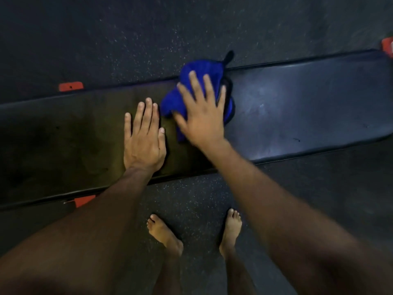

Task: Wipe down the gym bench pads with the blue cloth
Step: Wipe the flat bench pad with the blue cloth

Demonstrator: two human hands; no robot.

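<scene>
A long black bench pad (297,111) runs across the view from left to right. On its middle lies a crumpled blue cloth (197,71), partly hanging past the far edge. My right hand (202,116) presses flat on the cloth with its fingers spread and straight. My left hand (144,137) rests flat on the bare pad just left of the cloth, fingers straight and together. The near part of the cloth is hidden under my right palm.
Dark speckled rubber floor (127,35) surrounds the bench. Red frame feet show at the far left (70,86), the near left (84,200) and the far right corner (387,47). My two bare feet (165,233) stand on the floor close to the bench's near edge.
</scene>
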